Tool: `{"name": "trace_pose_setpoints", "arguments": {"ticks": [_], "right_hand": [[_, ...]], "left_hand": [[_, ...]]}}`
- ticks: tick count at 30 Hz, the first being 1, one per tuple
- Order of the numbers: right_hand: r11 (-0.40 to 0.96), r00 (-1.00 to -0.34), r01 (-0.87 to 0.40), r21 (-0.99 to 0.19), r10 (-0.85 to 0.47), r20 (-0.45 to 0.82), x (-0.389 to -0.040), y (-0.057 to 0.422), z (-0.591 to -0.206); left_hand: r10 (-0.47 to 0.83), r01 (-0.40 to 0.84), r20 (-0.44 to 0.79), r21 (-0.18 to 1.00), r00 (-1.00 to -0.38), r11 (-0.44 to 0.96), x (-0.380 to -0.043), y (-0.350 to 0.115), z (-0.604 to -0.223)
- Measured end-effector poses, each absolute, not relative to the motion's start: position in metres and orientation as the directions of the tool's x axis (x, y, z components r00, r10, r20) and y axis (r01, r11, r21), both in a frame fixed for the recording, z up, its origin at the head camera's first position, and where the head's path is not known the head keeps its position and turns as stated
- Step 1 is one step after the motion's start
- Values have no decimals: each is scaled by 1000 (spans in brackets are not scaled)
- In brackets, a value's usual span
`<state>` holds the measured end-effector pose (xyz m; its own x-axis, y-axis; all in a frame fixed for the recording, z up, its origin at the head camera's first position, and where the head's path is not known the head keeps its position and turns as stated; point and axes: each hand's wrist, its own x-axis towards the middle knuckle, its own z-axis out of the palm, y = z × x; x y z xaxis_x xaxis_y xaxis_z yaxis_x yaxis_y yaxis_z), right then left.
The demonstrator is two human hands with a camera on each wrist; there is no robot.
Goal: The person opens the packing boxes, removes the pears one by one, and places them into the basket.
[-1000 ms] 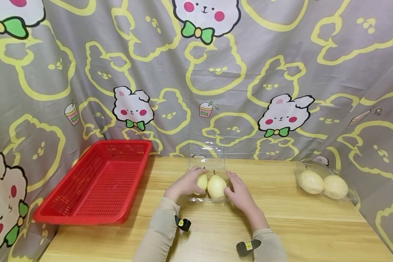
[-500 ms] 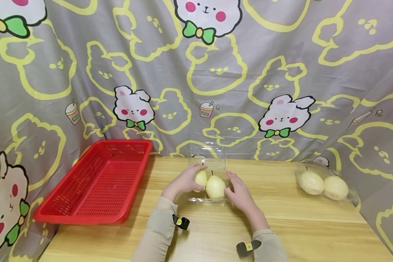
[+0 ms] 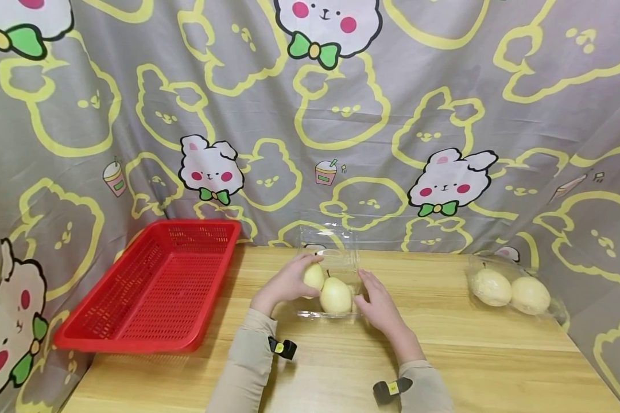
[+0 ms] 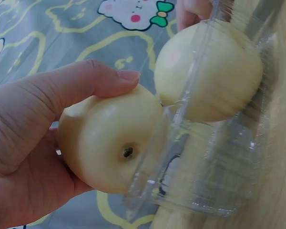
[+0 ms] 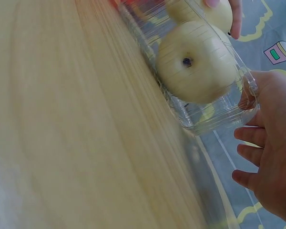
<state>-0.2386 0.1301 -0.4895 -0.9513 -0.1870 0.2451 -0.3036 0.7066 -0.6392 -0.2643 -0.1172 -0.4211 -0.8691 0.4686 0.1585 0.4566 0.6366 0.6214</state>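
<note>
My left hand grips a pale yellow pear, with the thumb over one side and the fingers round the other. This pear stands at the left side of an open clear plastic box. A second pear lies in the box, touching the first and leaning left, stem up. At the box's right end, my right hand holds the wall; in the right wrist view a digit is against the clear corner and the other fingers are apart from it. The clear lid stands raised at the back.
A red perforated plastic basket stands at the left of the wooden table. Two more pears in clear wrapping lie at the right. A patterned grey curtain hangs right behind the table.
My left hand has moved slightly left and up with its pear. The second pear has shifted left and now leans. My right hand has stayed in place.
</note>
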Motion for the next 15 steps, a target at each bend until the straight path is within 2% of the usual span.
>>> {"name": "trace_pose_setpoints", "arguments": {"ticks": [15], "right_hand": [[702, -948, -314, -640, -189, 257, -237, 130, -487]], "left_hand": [[413, 443, 210, 645, -886, 623, -262, -131, -408]]}}
